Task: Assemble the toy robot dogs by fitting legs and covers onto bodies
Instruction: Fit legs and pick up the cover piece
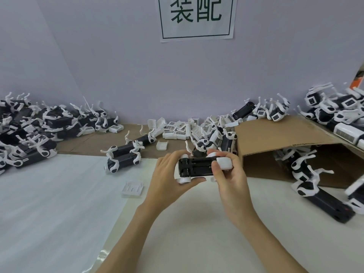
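- Got one black dog body (197,168) held up over the counter (197,223), lying sideways between both hands.
- My left hand (167,174) grips its left end, thumb curled under the white leg hubs there.
- My right hand (230,174) holds the right end, thumb pressed on top next to the white cover (224,162).
- A loose white cover (132,188) sits flat on the counter, left of my left hand.
- Heap of white covers (187,129) back by the wall.
- Piles of dogs far left (29,131) and right, some spilling from a cardboard box (275,138).
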### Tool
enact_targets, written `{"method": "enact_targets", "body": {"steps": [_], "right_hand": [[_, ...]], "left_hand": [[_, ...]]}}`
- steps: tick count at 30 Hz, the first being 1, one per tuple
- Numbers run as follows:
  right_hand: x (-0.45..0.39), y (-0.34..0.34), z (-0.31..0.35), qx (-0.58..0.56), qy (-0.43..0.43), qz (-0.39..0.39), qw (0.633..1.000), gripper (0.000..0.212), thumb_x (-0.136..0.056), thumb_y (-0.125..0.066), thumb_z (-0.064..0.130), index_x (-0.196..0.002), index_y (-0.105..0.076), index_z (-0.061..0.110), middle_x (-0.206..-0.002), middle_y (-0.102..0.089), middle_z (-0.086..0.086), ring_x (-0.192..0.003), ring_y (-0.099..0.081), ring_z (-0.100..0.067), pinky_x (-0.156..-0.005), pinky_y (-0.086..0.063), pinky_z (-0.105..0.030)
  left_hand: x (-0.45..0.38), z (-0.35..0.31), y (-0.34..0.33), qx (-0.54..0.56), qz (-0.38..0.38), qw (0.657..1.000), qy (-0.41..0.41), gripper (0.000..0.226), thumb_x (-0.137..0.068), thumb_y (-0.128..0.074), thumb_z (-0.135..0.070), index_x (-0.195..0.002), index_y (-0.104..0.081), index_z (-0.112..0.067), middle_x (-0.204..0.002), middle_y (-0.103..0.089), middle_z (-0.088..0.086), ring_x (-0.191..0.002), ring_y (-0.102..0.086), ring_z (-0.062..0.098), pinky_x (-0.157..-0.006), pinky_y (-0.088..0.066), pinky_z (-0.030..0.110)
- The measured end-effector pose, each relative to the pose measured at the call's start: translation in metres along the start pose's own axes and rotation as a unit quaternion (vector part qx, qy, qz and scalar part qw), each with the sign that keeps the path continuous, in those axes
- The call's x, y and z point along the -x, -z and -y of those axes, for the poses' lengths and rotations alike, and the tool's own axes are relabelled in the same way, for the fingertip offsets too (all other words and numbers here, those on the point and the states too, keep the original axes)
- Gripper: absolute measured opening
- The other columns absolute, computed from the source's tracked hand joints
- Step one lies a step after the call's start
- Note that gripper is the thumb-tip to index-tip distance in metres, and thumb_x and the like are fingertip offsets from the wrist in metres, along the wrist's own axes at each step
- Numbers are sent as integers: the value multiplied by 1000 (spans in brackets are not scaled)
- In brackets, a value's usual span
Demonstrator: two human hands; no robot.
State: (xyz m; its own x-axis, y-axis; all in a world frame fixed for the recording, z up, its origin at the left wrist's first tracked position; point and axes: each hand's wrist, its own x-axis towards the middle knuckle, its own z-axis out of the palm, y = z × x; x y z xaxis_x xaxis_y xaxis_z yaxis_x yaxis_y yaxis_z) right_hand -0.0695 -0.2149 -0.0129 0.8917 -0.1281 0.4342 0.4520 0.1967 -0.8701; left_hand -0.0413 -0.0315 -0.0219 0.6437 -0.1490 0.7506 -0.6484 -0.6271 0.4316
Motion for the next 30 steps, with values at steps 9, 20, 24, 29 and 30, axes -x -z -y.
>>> {"method": "enact_targets", "body": {"steps": [9,20,24,29,30], "right_hand": [[-12,16,-1,76,-100,56,991,43,-86,-77,39,-125,-65,24,-111,-77,7,-104,-72,-8,-81,-54,-15],[-9,17,3,11,-160,37,986,50,-74,-80,46,-120,-72,27,-113,-73,-13,-102,-73,-25,-94,-56,-34],[-8,11,5,54,-114,-12,992,37,-77,-87,38,-110,-72,31,-98,-76,4,-87,-72,-7,-74,-55,-20],[-3,7,-1,80,-69,-43,993,40,-80,-88,28,-115,-67,32,-102,-74,19,-95,-72,0,-75,-53,-12],[-3,6,-2,81,-66,-45,994,40,-81,-87,29,-116,-67,32,-103,-74,19,-98,-72,-1,-77,-54,-13]], "left_hand": [[-8,-18,-3,249,102,889,371,66,-74,-66,-83,-109,-71,-27,-79,-79,4,-70,-72,12,-70,-49,28],[-6,-18,-2,243,112,899,347,66,-88,-48,-80,-102,-76,-22,-77,-78,5,-77,-69,12,-89,-49,36],[-6,-21,-2,217,79,917,325,52,-96,-51,-74,-109,-75,-29,-94,-77,-6,-99,-69,16,-87,-52,41],[2,-21,-11,176,106,963,175,31,-106,-50,-54,-130,-65,-43,-126,-66,-23,-116,-63,4,-85,-54,31],[4,-20,-11,178,146,961,150,36,-104,-50,-55,-137,-60,-46,-131,-62,-26,-119,-60,5,-87,-53,30]]}}
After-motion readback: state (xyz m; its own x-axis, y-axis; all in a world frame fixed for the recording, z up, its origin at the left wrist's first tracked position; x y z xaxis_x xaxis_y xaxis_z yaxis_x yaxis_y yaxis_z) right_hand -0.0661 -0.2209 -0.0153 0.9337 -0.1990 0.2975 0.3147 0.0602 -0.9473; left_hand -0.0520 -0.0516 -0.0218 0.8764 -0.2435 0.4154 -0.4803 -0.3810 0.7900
